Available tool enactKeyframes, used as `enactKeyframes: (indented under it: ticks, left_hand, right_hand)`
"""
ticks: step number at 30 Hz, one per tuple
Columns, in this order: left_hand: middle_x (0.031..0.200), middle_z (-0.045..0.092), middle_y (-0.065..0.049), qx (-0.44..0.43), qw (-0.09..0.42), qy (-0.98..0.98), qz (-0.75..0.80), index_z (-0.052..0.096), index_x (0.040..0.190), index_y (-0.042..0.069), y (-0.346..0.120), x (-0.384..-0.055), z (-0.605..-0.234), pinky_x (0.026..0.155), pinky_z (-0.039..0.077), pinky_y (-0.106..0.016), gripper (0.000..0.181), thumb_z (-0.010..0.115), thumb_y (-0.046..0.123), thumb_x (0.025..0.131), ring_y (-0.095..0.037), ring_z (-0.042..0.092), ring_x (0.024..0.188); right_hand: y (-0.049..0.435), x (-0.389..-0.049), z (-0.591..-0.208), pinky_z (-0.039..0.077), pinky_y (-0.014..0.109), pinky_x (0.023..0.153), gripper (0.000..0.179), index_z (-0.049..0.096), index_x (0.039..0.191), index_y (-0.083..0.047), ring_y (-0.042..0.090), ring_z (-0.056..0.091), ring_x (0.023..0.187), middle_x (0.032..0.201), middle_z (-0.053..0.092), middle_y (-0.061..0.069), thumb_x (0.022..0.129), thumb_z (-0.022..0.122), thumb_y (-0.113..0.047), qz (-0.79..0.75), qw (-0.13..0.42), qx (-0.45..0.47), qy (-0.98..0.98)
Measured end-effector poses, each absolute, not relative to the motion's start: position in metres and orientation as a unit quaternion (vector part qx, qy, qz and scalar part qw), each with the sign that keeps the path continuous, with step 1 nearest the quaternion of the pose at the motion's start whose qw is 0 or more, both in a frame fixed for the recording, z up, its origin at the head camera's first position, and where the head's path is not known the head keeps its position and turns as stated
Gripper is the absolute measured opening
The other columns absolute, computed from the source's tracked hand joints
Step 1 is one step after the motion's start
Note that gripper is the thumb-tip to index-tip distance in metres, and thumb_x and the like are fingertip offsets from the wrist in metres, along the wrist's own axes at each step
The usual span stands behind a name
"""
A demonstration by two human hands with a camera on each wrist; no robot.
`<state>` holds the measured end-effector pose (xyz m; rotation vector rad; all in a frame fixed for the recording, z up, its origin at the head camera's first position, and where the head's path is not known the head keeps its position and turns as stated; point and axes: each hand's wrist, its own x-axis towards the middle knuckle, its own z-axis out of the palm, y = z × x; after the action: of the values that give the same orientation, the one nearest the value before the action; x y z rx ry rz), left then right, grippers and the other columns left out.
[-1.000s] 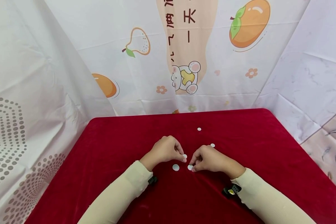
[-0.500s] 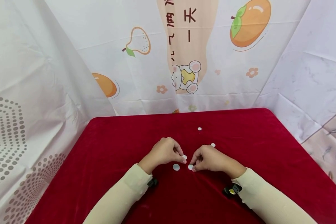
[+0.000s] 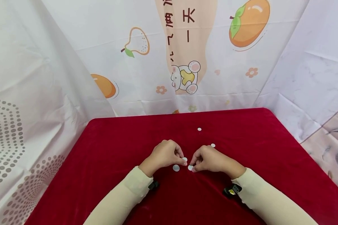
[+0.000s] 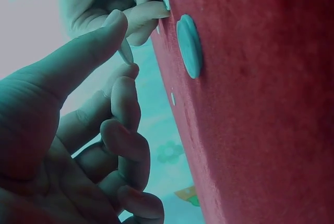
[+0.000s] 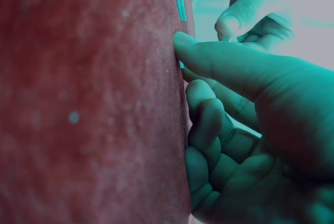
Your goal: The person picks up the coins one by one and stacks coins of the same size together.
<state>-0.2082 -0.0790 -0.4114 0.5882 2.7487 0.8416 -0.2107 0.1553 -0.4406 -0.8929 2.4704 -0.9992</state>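
My left hand (image 3: 164, 153) pinches a thin white disc (image 3: 185, 159) between thumb and index finger, lifted off the cloth. In the left wrist view this disc (image 4: 126, 52) stands on edge between the two fingertips. My right hand (image 3: 214, 159) holds another white disc (image 3: 190, 167) by its edges, low against the cloth; its thumb partly covers that disc in the right wrist view. Just left of it lie white discs (image 3: 176, 168), which the left wrist view shows as two stacked discs (image 4: 189, 46). The right hand's other fingers are curled.
Two more white discs lie farther back, one (image 3: 212, 145) just behind the right hand and one (image 3: 199, 129) nearer the far edge. Red cloth (image 3: 124, 137) covers the table. A printed white curtain (image 3: 146, 72) hangs behind it.
My left hand has come slightly toward me with its disc, closer to the one at the right hand. The right hand and the discs lying on the cloth have stayed put.
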Motion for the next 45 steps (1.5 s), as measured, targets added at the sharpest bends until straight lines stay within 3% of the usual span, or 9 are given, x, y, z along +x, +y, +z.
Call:
enactKeyframes:
  ticks: [24, 45]
  left_hand:
    - [0.063, 0.065, 0.015, 0.205, 0.121, 0.937, 0.256, 0.078, 0.074, 0.027, -0.069, -0.200, -0.417, 0.054, 0.050, -0.027, 0.019, 0.096, 0.031, 0.072, -0.006, 0.061, 0.059]
    - [0.066, 0.064, 0.016, 0.220, 0.136, 0.938, 0.230, 0.073, 0.073, 0.031, -0.064, -0.198, -0.421, 0.055, 0.049, -0.026, 0.022, 0.095, 0.034, 0.074, -0.005, 0.059, 0.060]
  right_hand:
    - [0.153, -0.210, -0.440, 0.053, 0.024, 0.058, 0.013, 0.081, 0.087, -0.020, 0.007, 0.064, 0.062, 0.071, 0.071, -0.010, 0.080, 0.089, -0.013, -0.365, 0.169, -0.311, 0.861]
    - [0.154, -0.211, -0.440, 0.054, 0.024, 0.057, 0.014, 0.081, 0.087, -0.022, 0.006, 0.064, 0.061, 0.070, 0.071, -0.010, 0.080, 0.088, -0.012, -0.365, 0.171, -0.314, 0.860]
